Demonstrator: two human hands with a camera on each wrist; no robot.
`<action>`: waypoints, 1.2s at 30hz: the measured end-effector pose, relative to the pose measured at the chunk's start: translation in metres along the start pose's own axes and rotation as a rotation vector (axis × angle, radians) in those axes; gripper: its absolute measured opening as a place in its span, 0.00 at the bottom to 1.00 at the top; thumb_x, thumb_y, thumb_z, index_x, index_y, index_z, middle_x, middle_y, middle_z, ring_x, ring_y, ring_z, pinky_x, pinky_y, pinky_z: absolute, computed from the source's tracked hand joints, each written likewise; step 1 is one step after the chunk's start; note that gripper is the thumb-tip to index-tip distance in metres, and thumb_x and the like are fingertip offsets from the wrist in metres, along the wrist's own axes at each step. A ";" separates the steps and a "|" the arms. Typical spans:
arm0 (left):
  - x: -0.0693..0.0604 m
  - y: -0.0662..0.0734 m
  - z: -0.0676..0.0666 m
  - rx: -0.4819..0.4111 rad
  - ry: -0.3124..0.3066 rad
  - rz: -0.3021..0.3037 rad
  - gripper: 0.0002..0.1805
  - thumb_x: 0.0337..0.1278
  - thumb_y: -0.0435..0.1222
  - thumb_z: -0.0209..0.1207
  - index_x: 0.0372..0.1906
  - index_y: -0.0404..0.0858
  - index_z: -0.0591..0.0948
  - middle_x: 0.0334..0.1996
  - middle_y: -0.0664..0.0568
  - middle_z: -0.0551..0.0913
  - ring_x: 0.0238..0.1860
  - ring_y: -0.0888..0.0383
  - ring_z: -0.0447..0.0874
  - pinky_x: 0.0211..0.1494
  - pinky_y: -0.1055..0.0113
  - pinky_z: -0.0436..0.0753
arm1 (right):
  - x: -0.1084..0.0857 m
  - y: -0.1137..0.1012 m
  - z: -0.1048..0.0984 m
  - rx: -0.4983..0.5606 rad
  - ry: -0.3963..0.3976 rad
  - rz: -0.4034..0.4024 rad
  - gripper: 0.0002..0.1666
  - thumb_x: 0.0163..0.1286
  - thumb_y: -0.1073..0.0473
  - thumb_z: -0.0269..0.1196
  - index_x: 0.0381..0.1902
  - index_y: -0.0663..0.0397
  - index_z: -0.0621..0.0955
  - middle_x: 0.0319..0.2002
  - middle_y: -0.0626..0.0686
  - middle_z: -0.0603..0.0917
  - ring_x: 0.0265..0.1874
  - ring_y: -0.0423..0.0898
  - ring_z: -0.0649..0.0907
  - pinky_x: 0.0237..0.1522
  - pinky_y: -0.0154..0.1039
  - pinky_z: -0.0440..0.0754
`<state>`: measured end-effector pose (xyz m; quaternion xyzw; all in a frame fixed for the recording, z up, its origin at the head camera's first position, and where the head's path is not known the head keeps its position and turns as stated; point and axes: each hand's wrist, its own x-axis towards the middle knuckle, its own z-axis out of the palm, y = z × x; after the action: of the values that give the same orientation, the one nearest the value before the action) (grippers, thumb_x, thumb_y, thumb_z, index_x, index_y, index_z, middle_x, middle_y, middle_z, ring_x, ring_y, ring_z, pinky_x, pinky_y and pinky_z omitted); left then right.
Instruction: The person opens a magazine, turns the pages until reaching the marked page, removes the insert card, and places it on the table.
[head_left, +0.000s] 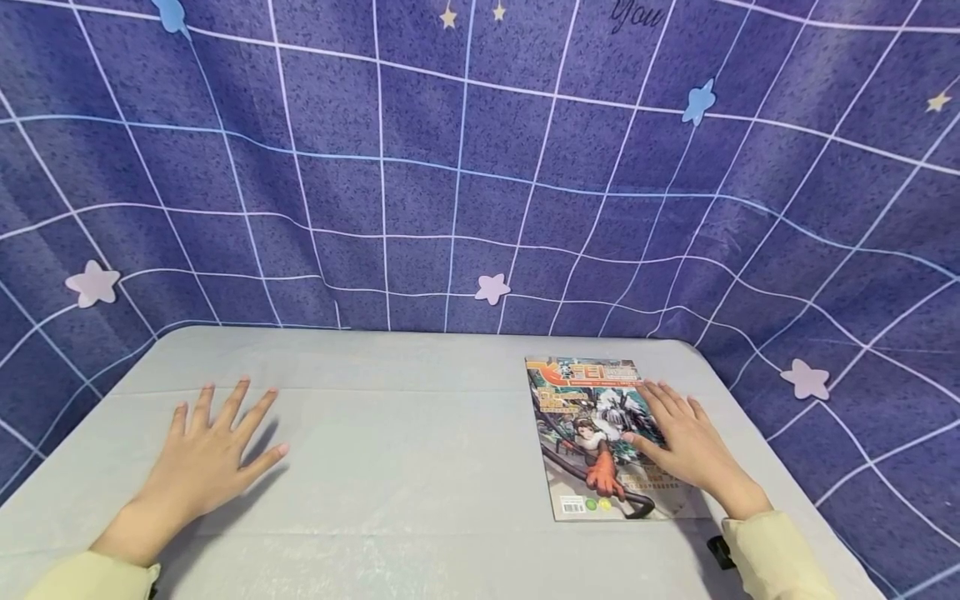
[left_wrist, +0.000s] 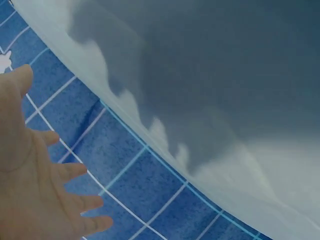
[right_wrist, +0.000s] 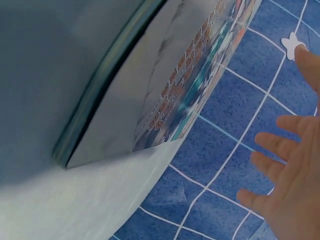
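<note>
A magazine (head_left: 577, 433) with an illustrated cover lies flat on the right part of the pale table. Over its right edge is my right hand (head_left: 686, 442), fingers stretched out and holding nothing; the right wrist view shows this hand (right_wrist: 290, 165) apart from the magazine (right_wrist: 130, 110). Far to the left, my left hand (head_left: 202, 462) hovers above the bare tabletop with its fingers spread, casting a shadow. In the left wrist view the same hand (left_wrist: 40, 185) has nothing in its grasp.
The table (head_left: 397, 450) has a light grey cover with faint creases. A blue curtain (head_left: 420, 200) with a white grid and stars hangs behind it and along both sides. Below the right sleeve (head_left: 776, 550) shows a black strap piece (head_left: 722, 552).
</note>
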<state>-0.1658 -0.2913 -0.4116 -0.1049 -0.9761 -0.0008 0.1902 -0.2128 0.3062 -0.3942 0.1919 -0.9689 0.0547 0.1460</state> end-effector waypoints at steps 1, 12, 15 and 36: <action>0.001 0.002 0.000 -0.001 -0.004 0.006 0.46 0.50 0.64 0.50 0.71 0.52 0.50 0.68 0.37 0.55 0.65 0.26 0.46 0.60 0.30 0.42 | 0.000 0.000 0.000 0.000 0.009 -0.008 0.47 0.58 0.41 0.61 0.69 0.54 0.58 0.67 0.59 0.62 0.66 0.61 0.60 0.61 0.64 0.51; 0.011 0.033 0.000 0.000 0.007 0.113 0.42 0.50 0.64 0.50 0.69 0.50 0.58 0.67 0.40 0.59 0.64 0.29 0.53 0.60 0.34 0.51 | -0.001 0.004 0.003 -0.023 0.071 -0.104 0.43 0.56 0.45 0.63 0.65 0.59 0.64 0.62 0.60 0.69 0.61 0.60 0.67 0.59 0.61 0.59; 0.014 0.042 0.000 -0.002 0.012 0.141 0.41 0.50 0.63 0.51 0.68 0.50 0.60 0.67 0.41 0.60 0.64 0.31 0.54 0.60 0.35 0.53 | -0.002 0.005 0.005 -0.031 0.094 -0.136 0.41 0.56 0.46 0.64 0.62 0.60 0.67 0.59 0.61 0.72 0.59 0.59 0.70 0.58 0.59 0.61; 0.028 0.088 0.016 -0.001 0.044 0.342 0.38 0.51 0.61 0.52 0.65 0.47 0.65 0.63 0.43 0.68 0.61 0.36 0.64 0.59 0.40 0.63 | -0.013 0.010 0.006 -0.004 0.117 -0.231 0.29 0.53 0.52 0.66 0.51 0.59 0.77 0.48 0.59 0.81 0.47 0.57 0.79 0.50 0.55 0.71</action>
<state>-0.1792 -0.1983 -0.4188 -0.2694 -0.9397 0.0287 0.2090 -0.2068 0.3187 -0.4040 0.2986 -0.9303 0.0466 0.2080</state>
